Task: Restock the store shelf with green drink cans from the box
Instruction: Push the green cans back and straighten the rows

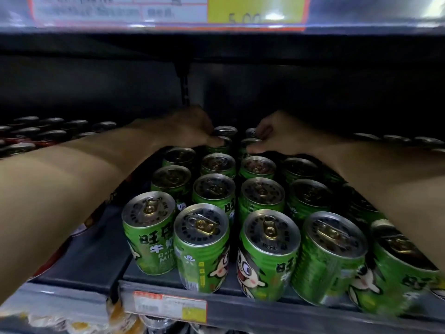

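Note:
Several green drink cans (202, 247) stand in rows on the dark shelf (240, 312), from the front edge to deep inside. Both my arms reach far into the shelf over them. My left hand (183, 127) lies on top of a green can (220, 141) in the back row, fingers curled over its lid. My right hand (277, 133) grips the neighbouring rear can (250, 142) from the right, thumb and fingers round its top. The box is out of view.
Red cans (29, 138) fill the shelf to the left. More can tops (395, 138) show at the far right. The shelf above (216, 27) hangs low, carrying a price label. A price tag (169, 306) sits on the front rail. Packaged goods lie below.

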### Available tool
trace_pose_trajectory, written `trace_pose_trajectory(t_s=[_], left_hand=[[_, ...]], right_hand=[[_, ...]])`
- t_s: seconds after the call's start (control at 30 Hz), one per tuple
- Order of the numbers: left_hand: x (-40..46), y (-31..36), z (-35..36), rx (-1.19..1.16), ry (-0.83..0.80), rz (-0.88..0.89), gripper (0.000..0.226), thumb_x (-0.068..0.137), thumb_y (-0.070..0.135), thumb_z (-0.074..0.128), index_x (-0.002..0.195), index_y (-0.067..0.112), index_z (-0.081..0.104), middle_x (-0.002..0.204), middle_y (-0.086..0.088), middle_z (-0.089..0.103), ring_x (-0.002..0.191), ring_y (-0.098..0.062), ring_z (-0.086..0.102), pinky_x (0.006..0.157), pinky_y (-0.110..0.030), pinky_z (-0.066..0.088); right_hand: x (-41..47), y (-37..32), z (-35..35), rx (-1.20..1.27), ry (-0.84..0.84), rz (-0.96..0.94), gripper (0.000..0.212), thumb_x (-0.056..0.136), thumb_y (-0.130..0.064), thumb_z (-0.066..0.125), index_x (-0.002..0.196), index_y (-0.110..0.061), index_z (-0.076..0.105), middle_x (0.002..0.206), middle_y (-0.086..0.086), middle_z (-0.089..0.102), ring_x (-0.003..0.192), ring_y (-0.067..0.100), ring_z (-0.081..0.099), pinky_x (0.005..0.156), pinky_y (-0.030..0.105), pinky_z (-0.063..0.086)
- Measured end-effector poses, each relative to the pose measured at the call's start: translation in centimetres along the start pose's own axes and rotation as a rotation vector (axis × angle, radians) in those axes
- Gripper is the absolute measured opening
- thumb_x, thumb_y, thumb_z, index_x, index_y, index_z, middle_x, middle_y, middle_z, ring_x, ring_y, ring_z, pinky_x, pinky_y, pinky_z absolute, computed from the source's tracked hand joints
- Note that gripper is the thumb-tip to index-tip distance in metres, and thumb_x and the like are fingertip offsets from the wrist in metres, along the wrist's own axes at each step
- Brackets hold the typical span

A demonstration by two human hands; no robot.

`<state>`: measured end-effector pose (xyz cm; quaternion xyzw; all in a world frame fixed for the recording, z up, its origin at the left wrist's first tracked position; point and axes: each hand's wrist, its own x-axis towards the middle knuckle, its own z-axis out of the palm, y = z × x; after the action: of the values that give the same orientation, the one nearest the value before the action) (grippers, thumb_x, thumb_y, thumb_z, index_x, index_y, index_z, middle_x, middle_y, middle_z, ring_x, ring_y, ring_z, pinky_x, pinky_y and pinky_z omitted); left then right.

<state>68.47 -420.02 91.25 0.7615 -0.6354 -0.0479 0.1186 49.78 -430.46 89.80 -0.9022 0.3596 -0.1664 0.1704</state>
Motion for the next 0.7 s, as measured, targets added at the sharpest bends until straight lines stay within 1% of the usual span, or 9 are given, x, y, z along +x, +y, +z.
trace_pose_trajectory(t_s=[0.07,0.17,0.23,0.27,0.33,0.4,0.53,0.63,0.7], left_hand=[[0.5,0.1,0.2,-0.041,0.021,0.007,0.039,0.086,0.049,0.066,0.092,0.011,0.073,0.091,-0.005,0.071,0.088,-0.020,0.065,0.074,-0.030,0.049],[1.0,0.0,0.7,-0.085,0.030,0.021,0.034,0.078,0.048,0.074,0.087,0.016,0.075,0.083,0.000,0.073,0.083,-0.016,0.067,0.077,-0.032,0.052],[1.3,-0.4,0.9,-0.119,0.035,0.030,0.030,0.074,0.047,0.078,0.081,0.018,0.075,0.077,0.003,0.072,0.079,-0.016,0.067,0.071,-0.028,0.050],[1.4,-0.5,0.9,-0.137,0.036,0.031,0.031,0.072,0.048,0.078,0.081,0.018,0.075,0.076,0.002,0.072,0.080,-0.016,0.068,0.070,-0.029,0.050],[1.5,-0.8,0.9,-0.154,0.035,0.033,0.040,0.070,0.051,0.079,0.088,0.015,0.076,0.084,-0.003,0.074,0.086,-0.016,0.069,0.076,-0.034,0.053],[1.4,-0.7,0.9,-0.162,0.024,0.032,0.043,0.070,0.051,0.078,0.093,0.015,0.077,0.089,-0.003,0.074,0.088,-0.015,0.069,0.081,-0.035,0.053],[1.1,-0.5,0.8,-0.204,-0.017,0.046,0.033,0.070,0.050,0.079,0.083,0.020,0.077,0.079,0.003,0.074,0.078,-0.011,0.069,0.078,-0.035,0.054],[0.8,-0.3,0.7,-0.202,-0.025,0.023,0.036,0.069,0.049,0.079,0.089,0.019,0.077,0.087,0.000,0.075,0.089,-0.018,0.070,0.086,-0.041,0.055],[0.6,0.1,0.8,-0.191,-0.018,-0.003,0.039,0.068,0.049,0.079,0.094,0.020,0.076,0.094,-0.001,0.074,0.095,-0.021,0.069,0.090,-0.042,0.053]], right_hand=[[0.3,0.2,0.3,-0.003,0.011,-0.011,0.046,0.075,-0.036,0.083,0.107,-0.007,0.068,0.103,0.007,0.068,0.098,0.023,0.064,0.093,0.045,0.051],[0.6,0.4,0.3,0.023,0.009,-0.018,0.049,0.074,-0.035,0.084,0.111,-0.007,0.067,0.105,0.006,0.068,0.099,0.022,0.064,0.094,0.043,0.052],[0.8,0.7,0.3,0.044,-0.006,-0.006,0.052,0.072,-0.036,0.085,0.113,-0.010,0.067,0.106,0.004,0.067,0.099,0.020,0.064,0.094,0.041,0.052],[0.9,0.8,0.3,0.049,-0.012,0.002,0.053,0.071,-0.037,0.085,0.114,-0.011,0.066,0.107,0.002,0.067,0.099,0.019,0.064,0.094,0.041,0.052],[1.1,0.9,0.2,0.052,-0.018,0.013,0.057,0.069,-0.037,0.086,0.116,-0.013,0.065,0.108,0.002,0.066,0.099,0.018,0.063,0.094,0.040,0.052],[1.2,0.7,0.1,0.051,-0.028,0.014,0.057,0.069,-0.036,0.086,0.116,-0.013,0.064,0.108,0.002,0.066,0.100,0.018,0.063,0.095,0.040,0.051],[1.0,0.5,-0.4,0.040,-0.052,0.019,0.054,0.068,-0.036,0.087,0.113,-0.017,0.066,0.105,-0.001,0.067,0.099,0.017,0.064,0.095,0.040,0.051],[0.9,0.6,-0.7,0.028,-0.076,0.024,0.058,0.065,-0.040,0.087,0.115,-0.020,0.066,0.107,-0.003,0.067,0.101,0.016,0.063,0.097,0.041,0.050],[0.9,0.7,-1.0,0.015,-0.088,0.026,0.056,0.064,-0.041,0.088,0.112,-0.022,0.067,0.108,-0.003,0.068,0.102,0.016,0.063,0.098,0.041,0.050]])
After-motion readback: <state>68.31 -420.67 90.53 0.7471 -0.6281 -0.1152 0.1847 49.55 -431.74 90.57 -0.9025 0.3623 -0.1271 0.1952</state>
